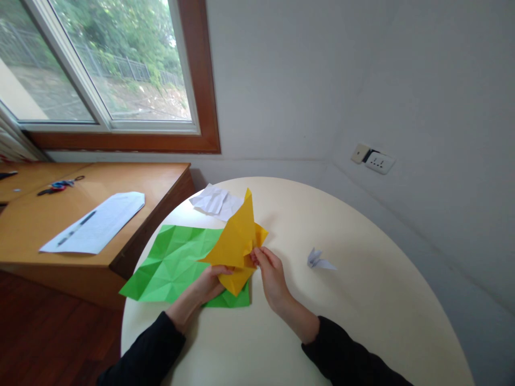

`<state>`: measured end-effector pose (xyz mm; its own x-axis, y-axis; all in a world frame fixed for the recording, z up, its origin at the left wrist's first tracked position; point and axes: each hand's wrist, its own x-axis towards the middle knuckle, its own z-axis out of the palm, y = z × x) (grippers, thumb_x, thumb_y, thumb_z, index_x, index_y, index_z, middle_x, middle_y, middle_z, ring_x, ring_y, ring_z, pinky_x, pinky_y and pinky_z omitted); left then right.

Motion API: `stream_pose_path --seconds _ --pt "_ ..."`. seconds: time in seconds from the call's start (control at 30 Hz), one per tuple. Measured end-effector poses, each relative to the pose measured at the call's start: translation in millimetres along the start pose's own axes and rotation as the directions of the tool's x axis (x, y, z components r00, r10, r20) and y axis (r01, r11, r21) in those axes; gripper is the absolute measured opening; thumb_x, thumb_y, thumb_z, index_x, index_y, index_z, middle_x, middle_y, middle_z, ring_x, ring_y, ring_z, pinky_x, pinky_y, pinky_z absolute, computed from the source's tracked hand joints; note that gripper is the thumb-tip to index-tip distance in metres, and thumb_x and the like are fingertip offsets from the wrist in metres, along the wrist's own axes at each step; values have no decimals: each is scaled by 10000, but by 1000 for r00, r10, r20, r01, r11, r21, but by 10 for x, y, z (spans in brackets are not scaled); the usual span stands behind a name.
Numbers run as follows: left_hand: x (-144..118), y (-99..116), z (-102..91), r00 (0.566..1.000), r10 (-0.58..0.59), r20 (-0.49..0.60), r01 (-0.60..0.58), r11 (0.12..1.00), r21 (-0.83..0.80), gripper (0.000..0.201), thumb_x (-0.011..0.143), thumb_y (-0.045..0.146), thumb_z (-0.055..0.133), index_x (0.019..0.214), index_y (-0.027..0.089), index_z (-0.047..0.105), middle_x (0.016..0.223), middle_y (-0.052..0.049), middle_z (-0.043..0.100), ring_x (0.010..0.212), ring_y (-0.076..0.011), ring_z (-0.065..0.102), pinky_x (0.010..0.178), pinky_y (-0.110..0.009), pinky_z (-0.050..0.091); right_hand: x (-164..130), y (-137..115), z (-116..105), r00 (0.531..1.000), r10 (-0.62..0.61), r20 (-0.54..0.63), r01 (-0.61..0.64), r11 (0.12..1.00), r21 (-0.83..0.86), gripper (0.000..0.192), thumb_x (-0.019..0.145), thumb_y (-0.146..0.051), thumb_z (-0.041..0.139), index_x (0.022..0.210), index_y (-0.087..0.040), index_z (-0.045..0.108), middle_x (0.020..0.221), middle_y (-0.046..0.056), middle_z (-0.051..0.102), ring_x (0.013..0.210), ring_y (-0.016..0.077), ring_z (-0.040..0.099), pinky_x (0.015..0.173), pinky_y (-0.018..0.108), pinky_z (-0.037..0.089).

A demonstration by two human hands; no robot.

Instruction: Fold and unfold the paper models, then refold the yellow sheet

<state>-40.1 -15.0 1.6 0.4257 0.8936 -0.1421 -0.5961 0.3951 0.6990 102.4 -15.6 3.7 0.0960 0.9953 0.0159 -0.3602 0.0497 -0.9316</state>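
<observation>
Holding a partly folded yellow paper (237,241) up off the round table (362,300), at about 10 o'clock from the table's centre. Left hand (209,284) fingers clenched on the lower flap, thumb on top; right hand (271,273) fingers pinching the right-hand corner.

Risks, as a judgement: could set a crease off-line if either pinch slides, thin paper held in the air giving no backing; could tear at a sharp point if pulled apart too hard; could also drag or crumple the green sheet (173,262) lying directly beneath, touching the left hand.

Counted, from the yellow paper outward: one yellow paper; one creased green sheet, flat, at 9 o'clock from it; one crumpled white sheet (215,201) at 12 o'clock, near the far rim; one small pale folded paper figure (317,260) at 3 o'clock, well apart. Beyond, on the wooden desk (40,225) at 9 o'clock: one white printed sheet (108,214) with one pen (76,228) on it, one pair of scissors (60,185). Two wall sockets (372,158) at 2 o'clock.
</observation>
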Motion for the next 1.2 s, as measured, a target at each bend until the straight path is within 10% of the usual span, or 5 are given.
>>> stream_pose_path --seconds 0.4,1.2 --pt "32 -64 -87 999 -52 -6 51 998 -42 304 662 56 582 945 122 672 989 -67 705 929 -235 629 891 -348 434 -1 -149 8 991 -127 44 132 985 -108 272 749 -450 585 649 -201 541 664 -8 587 681 156 544 656 266 428" --pt "-17 -58 141 986 -128 -107 126 992 -23 305 736 145 611 1036 102 632 1111 -124 667 1103 -294 576 1022 -444 385 152 -206 14 999 -11 47 24 959 -282 131 631 -256 495 750 -205 473 447 -106 427 381 70 354 395 188 237"
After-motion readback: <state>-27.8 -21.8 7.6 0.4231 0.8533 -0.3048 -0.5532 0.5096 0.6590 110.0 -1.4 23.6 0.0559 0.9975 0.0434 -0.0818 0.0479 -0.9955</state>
